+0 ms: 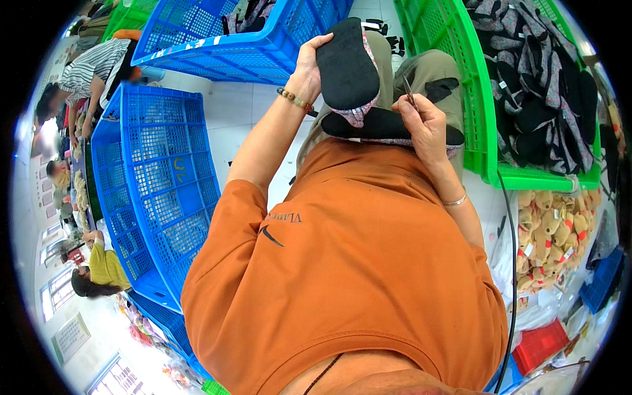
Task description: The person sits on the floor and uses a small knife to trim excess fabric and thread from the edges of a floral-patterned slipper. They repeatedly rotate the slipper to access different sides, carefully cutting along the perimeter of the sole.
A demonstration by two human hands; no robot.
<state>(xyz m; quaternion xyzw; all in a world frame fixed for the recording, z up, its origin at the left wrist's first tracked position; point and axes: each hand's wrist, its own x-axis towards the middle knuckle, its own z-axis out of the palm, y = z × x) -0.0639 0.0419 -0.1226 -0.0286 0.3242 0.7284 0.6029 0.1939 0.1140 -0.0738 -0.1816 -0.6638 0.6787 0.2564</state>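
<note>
Gripping one edge of a black plush, sole-shaped piece with a patterned pinkish-grey underside, the left hand holds it raised above the lap. The right hand pinches a slim, dark, pointed metal tool, its tip apart from that piece. A second black plush, sole-shaped piece lies across the lap below. Judging progress: one piece is in hand, one is at the lap, and many similar ones heap in the green plastic lattice crate; which are finished, I cannot tell. That crate's wall stands just beside the right knee, limiting rightward movement. The blue plastic lattice crate sits near the left hand; the gap between the hands offers the freest room.
</note>
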